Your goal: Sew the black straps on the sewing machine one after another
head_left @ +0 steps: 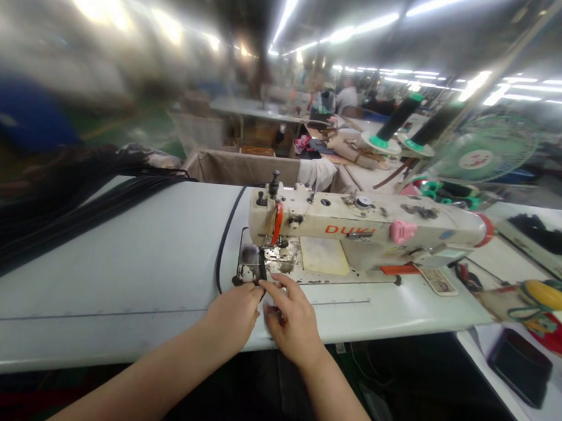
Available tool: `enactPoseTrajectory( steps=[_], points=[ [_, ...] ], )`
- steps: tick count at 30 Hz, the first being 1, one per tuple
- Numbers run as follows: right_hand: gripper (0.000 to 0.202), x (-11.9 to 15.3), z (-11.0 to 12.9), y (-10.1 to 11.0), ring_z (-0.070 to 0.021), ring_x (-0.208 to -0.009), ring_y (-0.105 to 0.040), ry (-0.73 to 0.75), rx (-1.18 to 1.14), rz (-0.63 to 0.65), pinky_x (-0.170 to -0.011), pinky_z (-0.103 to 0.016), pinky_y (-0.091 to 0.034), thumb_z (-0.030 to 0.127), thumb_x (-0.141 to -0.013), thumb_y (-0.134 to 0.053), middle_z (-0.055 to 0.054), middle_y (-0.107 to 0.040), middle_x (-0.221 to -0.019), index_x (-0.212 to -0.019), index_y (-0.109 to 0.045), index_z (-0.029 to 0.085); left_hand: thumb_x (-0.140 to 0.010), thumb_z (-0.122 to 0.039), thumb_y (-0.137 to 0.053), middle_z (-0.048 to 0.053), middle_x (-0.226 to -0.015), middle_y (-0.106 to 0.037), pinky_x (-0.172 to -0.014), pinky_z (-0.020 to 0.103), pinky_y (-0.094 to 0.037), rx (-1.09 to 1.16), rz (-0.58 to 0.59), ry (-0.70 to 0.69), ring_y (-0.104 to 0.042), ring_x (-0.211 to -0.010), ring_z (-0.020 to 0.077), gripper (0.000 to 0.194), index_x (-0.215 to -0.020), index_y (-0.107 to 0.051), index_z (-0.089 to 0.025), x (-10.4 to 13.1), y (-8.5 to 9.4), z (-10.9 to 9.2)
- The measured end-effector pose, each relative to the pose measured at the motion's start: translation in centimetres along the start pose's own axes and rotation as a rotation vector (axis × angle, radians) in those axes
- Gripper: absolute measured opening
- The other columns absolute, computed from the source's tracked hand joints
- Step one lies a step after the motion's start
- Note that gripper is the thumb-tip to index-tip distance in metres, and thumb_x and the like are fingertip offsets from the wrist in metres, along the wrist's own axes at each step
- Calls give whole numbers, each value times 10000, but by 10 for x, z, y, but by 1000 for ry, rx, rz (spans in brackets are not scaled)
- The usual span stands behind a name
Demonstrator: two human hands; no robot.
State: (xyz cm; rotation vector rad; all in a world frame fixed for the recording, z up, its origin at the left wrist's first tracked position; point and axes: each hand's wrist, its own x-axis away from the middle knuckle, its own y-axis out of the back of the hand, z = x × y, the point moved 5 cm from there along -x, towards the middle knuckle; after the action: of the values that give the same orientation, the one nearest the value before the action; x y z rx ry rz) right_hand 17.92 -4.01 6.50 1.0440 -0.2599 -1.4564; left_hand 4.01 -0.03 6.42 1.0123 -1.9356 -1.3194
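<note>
A white sewing machine point(369, 224) with orange lettering stands on the pale table. A narrow black strap point(263, 266) runs from under its needle area toward me. My left hand point(238, 312) is closed on the strap's near part, just in front of the needle plate. Close beside it, my right hand point(294, 318) has its index finger on the strap by the left fingertips, with thumb and other fingers bent. A loop of black strap point(222, 239) curves over the table left of the machine head. The strap's end is hidden by my fingers.
A bundle of long black straps point(88, 206) lies across the table's left side. Behind the machine are a fabric-lined bin point(245, 168), two black thread cones point(399, 119) and a green fan point(482, 152). A dark case point(520, 367) lies at lower right.
</note>
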Motion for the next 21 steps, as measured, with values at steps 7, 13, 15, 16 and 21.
enactPoseTrajectory(
  steps=[7, 13, 15, 16, 21],
  points=[
    [194, 4, 9, -2, -217, -1134, -636, 63, -78, 0, -974, -367, -551, 206, -938, -628, -78, -691, -1182, -1107, -714, 246, -925, -90, -498, 71, -999, -689, -930, 445, -532, -65, -265, -246, -638, -981, 253, 259, -1059, -678, -219, 34, 31, -16],
    [168, 10, 12, -4, -219, -998, -660, 66, -144, -49, -865, -351, -569, 209, -977, -591, -98, -704, -1079, -1118, -681, 226, -903, -23, -496, 66, -925, -641, -894, 396, -529, -59, -681, -380, -602, -916, 215, 211, -959, -632, -174, 68, 37, -7],
    [154, 10, 15, -2, -220, -961, -656, 65, -145, -57, -833, -349, -567, 196, -975, -582, -99, -697, -1048, -1100, -668, 221, -912, -51, -484, 81, -1006, -665, -914, 397, -558, 3, -545, -346, -628, -970, 221, 232, -1037, -635, -176, 60, 22, 3],
    [147, 10, 17, -1, -219, -944, -653, 64, -141, -59, -817, -347, -565, 188, -975, -574, -98, -693, -1031, -1089, -663, 219, -922, -91, -504, 109, -1139, -670, -969, 414, -566, 31, -465, -330, -633, -1079, 240, 283, -1170, -617, -167, 53, 13, 7],
    [153, 14, 28, 4, -211, -903, -649, 69, -109, -39, -775, -334, -565, 155, -962, -565, -88, -686, -1009, -1064, -660, 220, -900, -233, -654, 213, -1511, -506, -1167, 496, -488, 17, -300, -415, -486, -1423, 332, 652, -1485, -397, -103, 18, -16, 10]
  ],
)
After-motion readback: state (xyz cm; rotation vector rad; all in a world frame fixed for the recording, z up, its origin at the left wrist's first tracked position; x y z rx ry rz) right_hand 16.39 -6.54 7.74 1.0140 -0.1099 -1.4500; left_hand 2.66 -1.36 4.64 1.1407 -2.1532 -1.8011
